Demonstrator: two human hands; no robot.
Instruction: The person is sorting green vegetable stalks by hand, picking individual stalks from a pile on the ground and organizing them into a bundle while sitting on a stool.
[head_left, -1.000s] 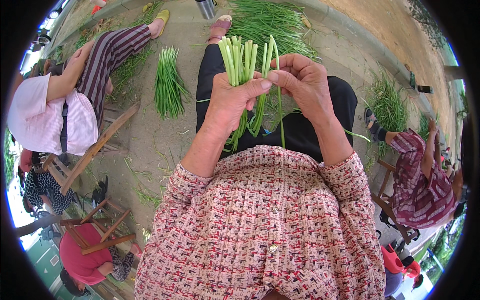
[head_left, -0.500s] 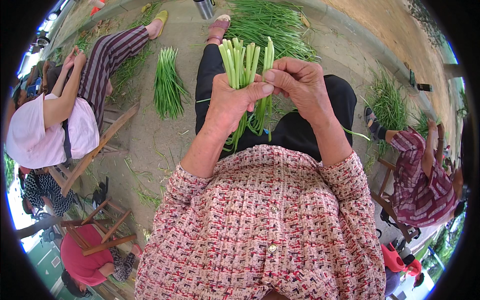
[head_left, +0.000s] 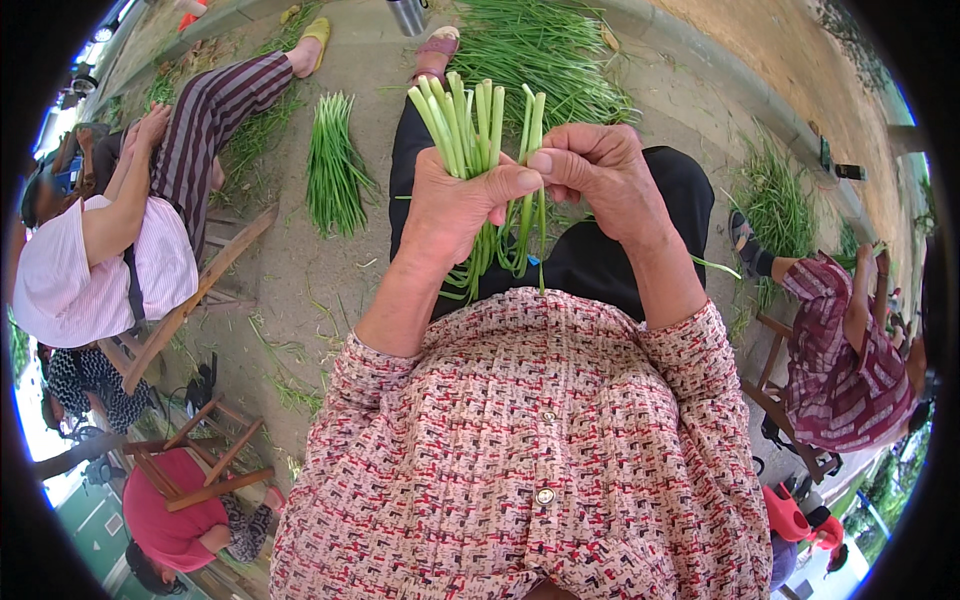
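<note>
My left hand [head_left: 447,207] is wrapped round a bunch of long green stalks [head_left: 457,125], pale thick ends upward. Their thin green ends hang down behind the hand, over my dark trousers. Beside it my right hand [head_left: 608,185] pinches a few separate stalks [head_left: 534,120] between thumb and fingers. The two thumb tips nearly meet there. The right hand's other fingers curl inward and partly hide one another. Whether the thin ends are tangled cannot be told.
A large pile of green stalks [head_left: 545,55] lies ahead on the ground, a smaller bundle [head_left: 337,165] to the left. Stalks are heaped [head_left: 775,210] at the right. People sit on both sides on wooden stools [head_left: 205,290]. A metal flask [head_left: 407,15] stands at the far edge.
The bunch in my left hand has tilted and spread slightly leftward. A wider gap now separates it from the stalks at my right hand. The person at left has lowered their hands.
</note>
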